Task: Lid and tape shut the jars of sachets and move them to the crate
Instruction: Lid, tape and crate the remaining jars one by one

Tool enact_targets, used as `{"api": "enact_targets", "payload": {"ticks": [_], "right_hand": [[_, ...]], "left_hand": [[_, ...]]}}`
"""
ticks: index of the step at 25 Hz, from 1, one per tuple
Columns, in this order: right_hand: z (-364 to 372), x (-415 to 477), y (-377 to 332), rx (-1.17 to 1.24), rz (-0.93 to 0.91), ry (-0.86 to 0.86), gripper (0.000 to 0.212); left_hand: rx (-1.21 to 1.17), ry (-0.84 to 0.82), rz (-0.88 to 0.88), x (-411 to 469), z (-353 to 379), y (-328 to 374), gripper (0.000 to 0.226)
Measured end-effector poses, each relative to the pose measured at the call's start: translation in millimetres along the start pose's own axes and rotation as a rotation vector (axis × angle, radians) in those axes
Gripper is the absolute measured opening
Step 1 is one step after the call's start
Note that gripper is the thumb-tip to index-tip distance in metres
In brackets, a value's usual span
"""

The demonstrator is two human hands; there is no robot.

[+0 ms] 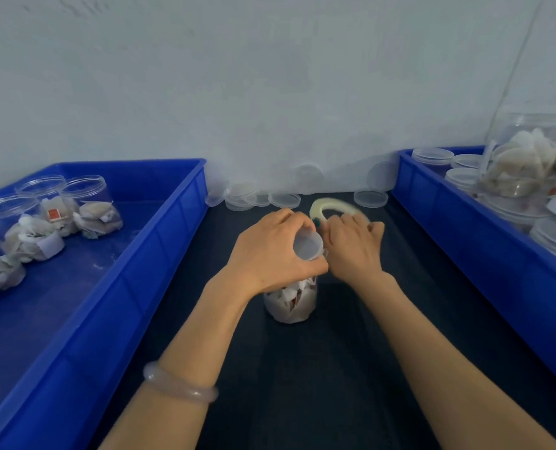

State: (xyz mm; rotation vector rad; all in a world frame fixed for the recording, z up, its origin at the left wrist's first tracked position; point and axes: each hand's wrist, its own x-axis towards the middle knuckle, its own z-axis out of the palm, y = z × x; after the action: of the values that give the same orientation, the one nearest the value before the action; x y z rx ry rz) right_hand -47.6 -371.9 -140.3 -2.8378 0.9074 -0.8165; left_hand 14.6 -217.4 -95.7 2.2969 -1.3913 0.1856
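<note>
Clear round plastic jar packed with white sachets (291, 303) stands upright on the dark mat (302, 384), in the lane between the two crates. Left hand (270, 251) is cupped over its top, fingers and thumb curled round the translucent round lid (307, 246) seated on the mouth. Pale pink bangle (179, 388) on the left forearm. Right hand (354, 248) sits just beside the lid, fingers curled on a yellowish ring-shaped roll of tape (332, 206); roll and fingertips are motion-blurred, so the exact grip cannot be told. Left blue plastic crate (160, 254) holds several clear lidded jars of sachets (85, 203), tilted or on their sides. Right blue plastic crate (465, 228) holds stacked clear lids (432, 155) and a large clear jar of sachets (529, 151). Loose clear lids (283, 199) lie along the wall.
</note>
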Motion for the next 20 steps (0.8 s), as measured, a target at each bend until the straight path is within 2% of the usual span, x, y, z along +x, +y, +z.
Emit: {"api": "enact_targets", "payload": {"ticks": [4, 8, 13, 16, 19, 20], "right_hand": [[6, -20, 3, -0.077, -0.153, -0.126, 0.011], [14, -42, 9, -0.124, -0.138, -0.123, 0.025], [22, -57, 10, -0.092, -0.198, -0.209, 0.027], [18, -58, 14, 0.098, -0.2, -0.27, 0.03], [6, -55, 15, 0.474, -0.178, -0.47, 0.038], [3, -55, 13, 0.521, -0.197, -0.53, 0.042]], "left_hand": [[0.008, 0.009, -0.021, 1, -1, 4, 0.045], [0.017, -0.058, -0.109, 7, -2, 12, 0.039], [0.011, -0.038, -0.259, 17, 3, 27, 0.031], [0.026, -0.002, -0.334, 24, 4, 33, 0.021], [0.012, 0.034, -0.377, 24, 6, 30, 0.02], [-0.033, 0.047, -0.392, 23, 7, 26, 0.02]]}}
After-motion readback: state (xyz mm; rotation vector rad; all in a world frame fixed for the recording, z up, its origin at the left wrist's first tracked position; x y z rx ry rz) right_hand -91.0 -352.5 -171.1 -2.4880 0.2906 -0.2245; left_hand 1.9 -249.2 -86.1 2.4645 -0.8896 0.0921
